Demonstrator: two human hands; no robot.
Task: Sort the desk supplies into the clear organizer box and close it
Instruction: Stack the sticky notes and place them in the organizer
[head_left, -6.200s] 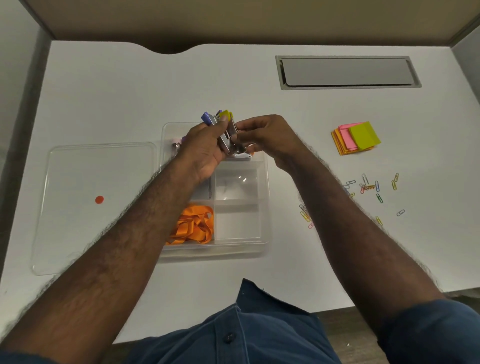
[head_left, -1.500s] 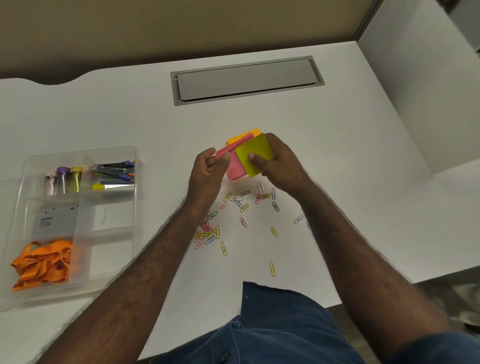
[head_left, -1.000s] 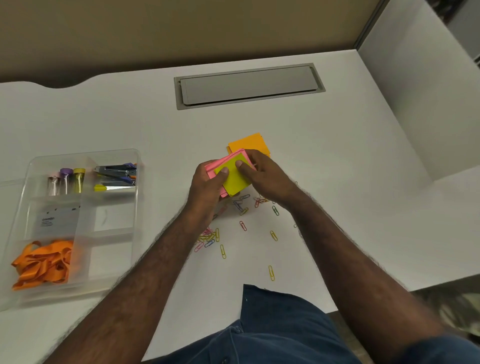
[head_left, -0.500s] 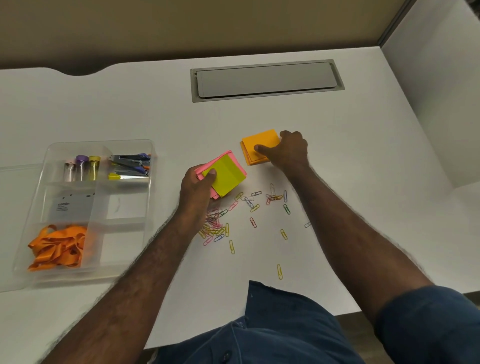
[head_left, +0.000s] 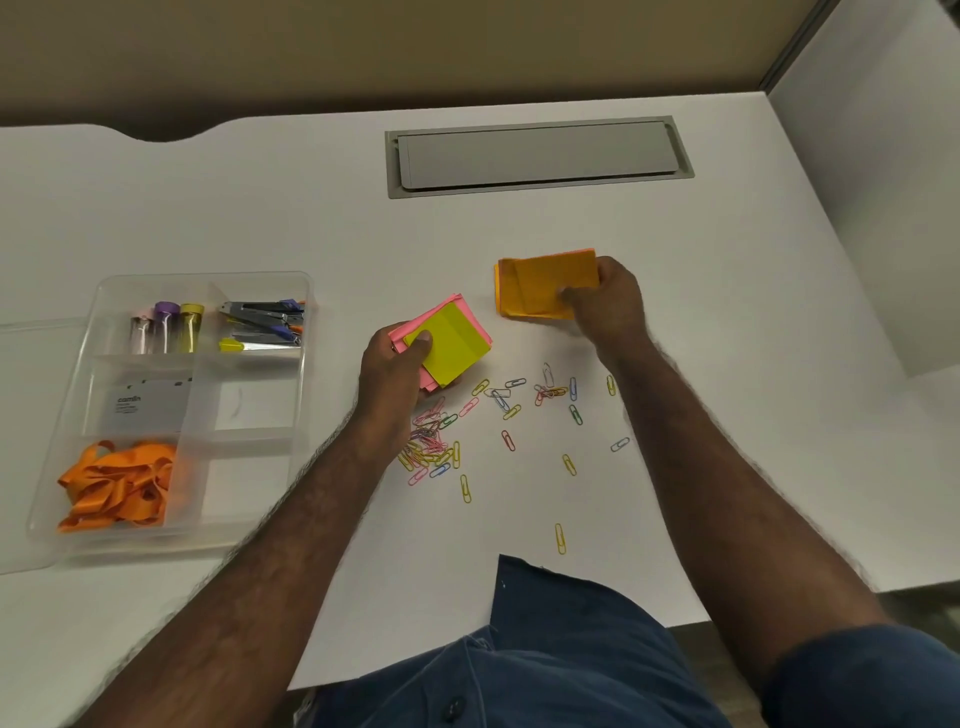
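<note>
my left hand (head_left: 396, 371) pinches the pink and yellow sticky notes (head_left: 451, 344) at frame centre; my right hand (head_left: 609, 301) grips the orange pad (head_left: 540, 287) just right of them. light, floppy paper, so i'd hold by the edges, with the clear organizer box (head_left: 302, 364) at left.

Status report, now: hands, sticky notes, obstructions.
Left hand grips pink-yellow notes. Right hand pinches orange notes. Paper clips loose on desk.

The left hand (head_left: 396, 364) grips a stack of pink and yellow sticky notes (head_left: 448, 344), thumb on top. At its two o'clock the right hand (head_left: 609, 301) pinches the orange sticky notes (head_left: 540, 283). Colored paper clips (head_left: 467, 431) scatter on the white desk (head_left: 311, 218); the clear organizer box (head_left: 249, 530) sits at nine o'clock.
</note>
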